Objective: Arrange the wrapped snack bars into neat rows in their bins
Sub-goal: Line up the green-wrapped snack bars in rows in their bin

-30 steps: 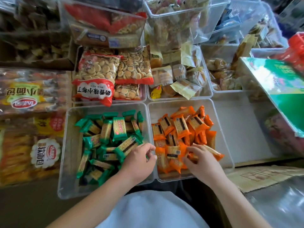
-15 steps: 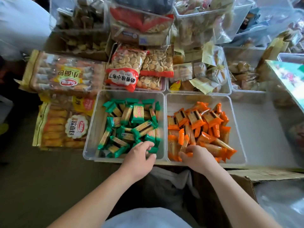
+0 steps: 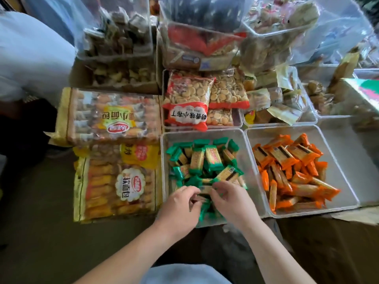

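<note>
Green-wrapped bars [image 3: 205, 160] fill the clear bin [image 3: 164, 171] that both my hands are in, and they are nowhere near rows. From my fingertips outward they lie crossed and tilted at all angles, with a few at the far side roughly side by side and no more than that. My left hand [image 3: 180, 203] and right hand [image 3: 231, 201] meet at the near end of this bin, both with fingers curled. The left fingers [image 3: 193, 196] and right fingers [image 3: 218, 194] appear to pinch the two ends of a single bar [image 3: 205, 189] lying across between them. More green wrappers are bunched under the knuckles, though blur keeps me from saying whether either hand holds more than that one. To the right of my right fingers, the orange-wrapped bars [image 3: 291, 171] sit in the neighbouring bin [image 3: 336, 171] just beside. They are also jumbled: a loose fan at the far side, a tangle nearer me, and bare floor along the right wall. I judge the task barely begun. Each kind is in its own bin, but the lining-up is all left to do in both. To the left of my left fingers lie two large bread packs [image 3: 114, 119], and past my fingertips, beyond the clear bin, are bags of small round biscuits [image 3: 188, 99].
</note>
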`<state>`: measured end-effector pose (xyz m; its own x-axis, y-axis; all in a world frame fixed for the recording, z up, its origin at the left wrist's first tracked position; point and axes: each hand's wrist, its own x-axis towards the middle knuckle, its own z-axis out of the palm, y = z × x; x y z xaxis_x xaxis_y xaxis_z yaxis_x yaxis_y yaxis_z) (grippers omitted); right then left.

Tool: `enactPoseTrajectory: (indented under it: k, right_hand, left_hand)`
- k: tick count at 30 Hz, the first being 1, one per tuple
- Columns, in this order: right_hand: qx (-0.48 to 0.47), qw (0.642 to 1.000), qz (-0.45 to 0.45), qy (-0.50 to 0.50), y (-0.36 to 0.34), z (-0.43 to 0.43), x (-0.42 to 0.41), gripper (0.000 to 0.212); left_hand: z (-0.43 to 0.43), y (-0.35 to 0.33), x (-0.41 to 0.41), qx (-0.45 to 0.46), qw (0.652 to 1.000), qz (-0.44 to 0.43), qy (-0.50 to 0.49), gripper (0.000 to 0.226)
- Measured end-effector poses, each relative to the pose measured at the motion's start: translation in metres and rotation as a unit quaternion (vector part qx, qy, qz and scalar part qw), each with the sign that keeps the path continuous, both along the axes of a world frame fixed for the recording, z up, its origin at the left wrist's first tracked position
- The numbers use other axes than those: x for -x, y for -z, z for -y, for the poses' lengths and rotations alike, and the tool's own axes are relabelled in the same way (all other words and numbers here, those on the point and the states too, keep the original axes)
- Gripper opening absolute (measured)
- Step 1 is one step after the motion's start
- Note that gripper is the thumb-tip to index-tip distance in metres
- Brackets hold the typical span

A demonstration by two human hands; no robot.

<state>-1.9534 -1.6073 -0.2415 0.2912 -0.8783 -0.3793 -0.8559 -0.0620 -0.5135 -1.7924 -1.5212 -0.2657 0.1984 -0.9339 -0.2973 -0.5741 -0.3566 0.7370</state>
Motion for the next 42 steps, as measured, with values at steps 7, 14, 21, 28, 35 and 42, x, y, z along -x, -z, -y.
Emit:
enactPoseTrajectory:
  k: [7,14,21,28,35,42]
  right_hand:
    - [-0.043,0.998,-0.016,0.041,0.016,-0.023,-0.015,0.032]
    - [-0.048,0.998,0.045,0.004,0.017,-0.006,-0.039,0.034]
    - [0.024,0.99,0.049,-0.132,0.011,0.054,-0.083,0.039]
    - [0.017,0.967,0.023,-0.255,0.038,0.103,-0.112,0.066]
    - [0.056,0.932,-0.103,-0.343,0.069,0.113,-0.151,0.066]
    - [0.111,0.949,-0.057,-0.291,0.081,0.103,-0.124,0.04]
  left_hand:
    - [-0.006,0.009,-0.044,-0.052,0.999,-0.003,0.0,0.037]
    - [-0.001,0.013,-0.056,-0.078,0.994,-0.05,-0.056,0.039]
    - [0.024,0.003,-0.069,-0.017,0.988,-0.027,-0.149,0.04]
    - [0.038,0.004,-0.066,-0.008,0.984,-0.001,-0.178,0.04]
    - [0.035,0.007,-0.075,-0.005,0.986,-0.016,-0.167,0.041]
    - [0.037,0.013,-0.076,-0.009,0.986,-0.014,-0.167,0.037]
